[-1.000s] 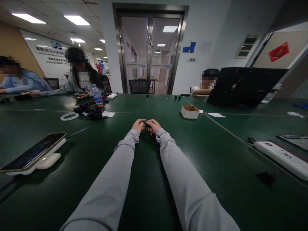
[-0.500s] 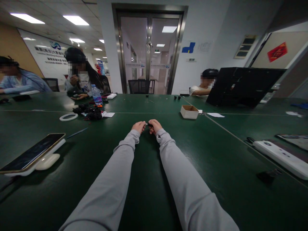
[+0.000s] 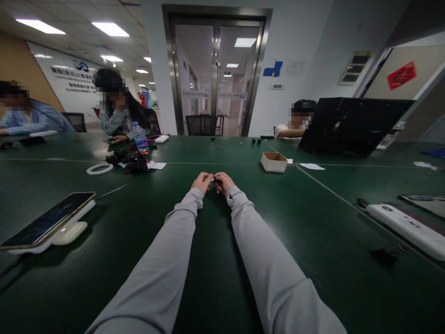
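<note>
A small dark piece (image 3: 214, 180) with a bright end sat up in the fingers, near the middle of the scene, between the left hand (image 3: 200, 182) and the right hand (image 3: 225, 183). It lay to the right of the left hand and to the left of the right hand, at the fingertips of both, so neither hand was clearly nearer. Its long axis seemed to run left to right, from one set of fingertips to the other, with the bright end toward the left; the fingers covered too much of it to be sure, or to tell whether it was one part or two.

The right hand was closed in a pinch about the dark end, its other fingers curled under. The left hand was also nearly closed, thumb and fingertips drawn together at the bright end; how firmly it gripped could not be told.

Both forearms reached far across the green tabletop (image 3: 306, 204). Beyond the hands and to the right stood a small open box (image 3: 273, 165), well apart from them. To the left lay a white ring of tape (image 3: 91, 171), with a black bundle (image 3: 134, 164) just beside it and a water bottle (image 3: 140, 139) behind.
</note>
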Available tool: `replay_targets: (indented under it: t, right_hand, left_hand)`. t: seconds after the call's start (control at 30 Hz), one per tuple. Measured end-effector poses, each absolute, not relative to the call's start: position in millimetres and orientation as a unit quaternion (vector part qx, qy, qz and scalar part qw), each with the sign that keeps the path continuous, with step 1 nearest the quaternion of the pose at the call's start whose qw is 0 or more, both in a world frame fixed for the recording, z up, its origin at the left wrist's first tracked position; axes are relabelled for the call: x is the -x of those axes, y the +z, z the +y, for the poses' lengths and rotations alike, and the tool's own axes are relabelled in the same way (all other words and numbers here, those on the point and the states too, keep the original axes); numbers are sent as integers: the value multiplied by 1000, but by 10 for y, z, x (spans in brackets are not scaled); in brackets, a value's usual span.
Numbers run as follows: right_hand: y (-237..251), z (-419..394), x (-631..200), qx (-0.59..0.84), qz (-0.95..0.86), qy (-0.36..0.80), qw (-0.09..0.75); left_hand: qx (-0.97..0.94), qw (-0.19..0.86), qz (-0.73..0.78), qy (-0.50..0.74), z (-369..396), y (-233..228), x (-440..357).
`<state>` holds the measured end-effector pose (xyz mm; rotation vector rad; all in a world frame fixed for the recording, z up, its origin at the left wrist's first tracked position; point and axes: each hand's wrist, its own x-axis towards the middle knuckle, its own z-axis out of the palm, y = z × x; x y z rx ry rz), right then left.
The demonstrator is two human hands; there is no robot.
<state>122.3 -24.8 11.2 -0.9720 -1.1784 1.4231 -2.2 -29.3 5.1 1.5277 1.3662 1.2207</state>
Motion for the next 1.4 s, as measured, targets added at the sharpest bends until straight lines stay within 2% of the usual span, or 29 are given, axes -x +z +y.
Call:
replay_targets:
  t: [0.1,0.37,0.53,1.4]
  right_hand:
    - [108,-245,-1204,410,-499,581,495]
    - [118,-249,-1186,414,-502,580,490]
    - [107,-239,-1180,417,-512,573,485]
    - [71,-209,-1196,409,-495,584,496]
  left_hand:
    - [-595,416,480,492,-277,31,35]
    - [-578,449,486,478,-272,66,35]
    - [-583,426,492,487,-281,68,32]
    - [-581,448,490,472,-336,143,34]
